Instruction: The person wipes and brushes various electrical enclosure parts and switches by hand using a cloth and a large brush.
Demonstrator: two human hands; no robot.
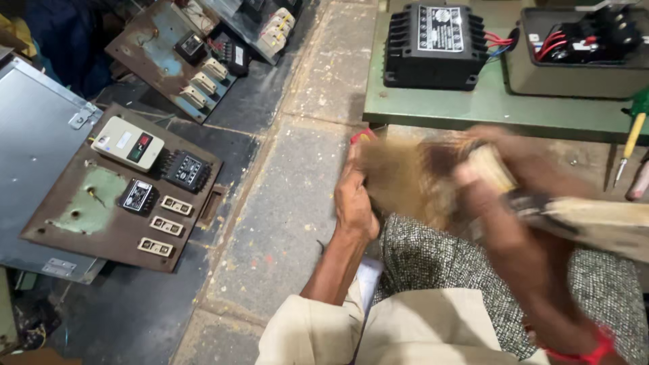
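Two bare hands work over the person's lap at the near right, both smeared by motion. The left hand (356, 203) lies curled against the left side of a blurred brownish block (433, 177), which looks like a wound coil or small transformer with a red tip showing at its top; the grip seems pressed around the block, likely to steady it, though blur hides the fingers. The right hand (503, 203) comes in from the right across the block and appears to clutch a pale wooden handle (598, 226) that runs off toward the right edge; whether that grip is fully pressed together cannot be told. The block sits on a speckled grey cloth (433, 260) over the knee, which probably cushions it. On the far green bench (487, 105) stand one black finned unit (435, 46) and one grey tray (574, 78) of black parts with red wires, and one yellow-handled screwdriver (630, 145) hangs off its right edge. On the floor to the left lie two rusty panels: the nearer panel (108, 223) carries one cream box, two black modules and three pale fuse holders, and the far panel (172, 54) carries three more.
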